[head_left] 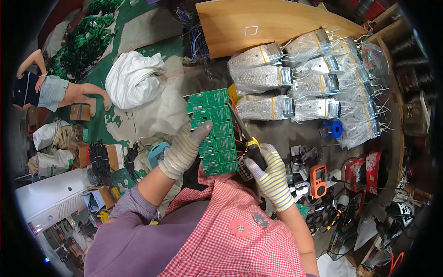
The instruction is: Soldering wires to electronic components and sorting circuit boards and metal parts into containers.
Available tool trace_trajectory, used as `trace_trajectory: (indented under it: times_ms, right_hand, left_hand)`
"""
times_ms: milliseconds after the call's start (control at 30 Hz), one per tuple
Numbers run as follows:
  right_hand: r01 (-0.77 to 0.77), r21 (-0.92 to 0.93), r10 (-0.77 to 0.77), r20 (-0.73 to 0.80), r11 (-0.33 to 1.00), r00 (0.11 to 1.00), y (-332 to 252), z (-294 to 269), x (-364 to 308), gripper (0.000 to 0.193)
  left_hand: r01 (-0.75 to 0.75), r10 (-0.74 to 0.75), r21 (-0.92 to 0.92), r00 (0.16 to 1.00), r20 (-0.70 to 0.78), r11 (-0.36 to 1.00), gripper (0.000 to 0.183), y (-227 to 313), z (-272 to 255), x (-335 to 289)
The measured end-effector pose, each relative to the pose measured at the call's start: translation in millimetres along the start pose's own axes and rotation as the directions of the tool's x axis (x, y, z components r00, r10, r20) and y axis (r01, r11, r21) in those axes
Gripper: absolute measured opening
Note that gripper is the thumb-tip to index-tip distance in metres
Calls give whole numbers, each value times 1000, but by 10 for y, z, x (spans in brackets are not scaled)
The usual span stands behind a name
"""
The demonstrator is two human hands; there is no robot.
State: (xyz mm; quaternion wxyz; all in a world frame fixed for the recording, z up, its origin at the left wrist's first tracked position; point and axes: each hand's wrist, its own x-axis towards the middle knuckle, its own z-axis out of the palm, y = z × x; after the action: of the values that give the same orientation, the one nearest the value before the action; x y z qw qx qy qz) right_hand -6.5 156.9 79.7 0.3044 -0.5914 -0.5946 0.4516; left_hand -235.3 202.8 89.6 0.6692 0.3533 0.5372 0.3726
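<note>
A panel of green circuit boards [217, 134], made of several joined strips, is held up in front of my body. My left hand [187, 150], in a striped knit glove, grips its left side with the thumb lying over the face. In my striped-gloved right hand [271, 173] is a plier-like tool [253, 147] with long slim metal jaws and a yellow and black handle. Its jaws point up along the panel's right edge; whether they touch the board I cannot tell. Red wires and a dark part show partly behind the panel.
Several bubble-wrapped units [263, 79] with wires lie at the far right, by a wooden board [258, 23]. A blue spool [337, 129] and an orange meter [318, 181] are to the right. A white sack [135, 78] and another person [55, 87] are at the left.
</note>
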Motion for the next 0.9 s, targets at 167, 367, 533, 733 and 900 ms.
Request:
trace_trajectory:
  times_ms: [167,367,533,733,900]
  right_hand:
    - [31,6,-31,1,999,1000,35,13,2,31]
    - [-167,90,159,88,982,983,80,35,15,39]
    - [-238,282,198,161,929,967,166,123,-4,46]
    - [-433,542,246,385,720,890,99,147,-9,41]
    - [-592,667,225,557,453,799,119,142,3,31]
  left_hand:
    - [10,-10,-22,1000,12,1000,50,-18,-20,24]
    - [22,-20,-35,998,68,999,50,-30,-61,31]
    - [29,-20,-100,996,85,995,49,-77,-82,17]
    - [63,-28,-272,991,129,960,54,-145,-173,67]
    - [171,-102,-353,973,205,920,55,-172,-245,88]
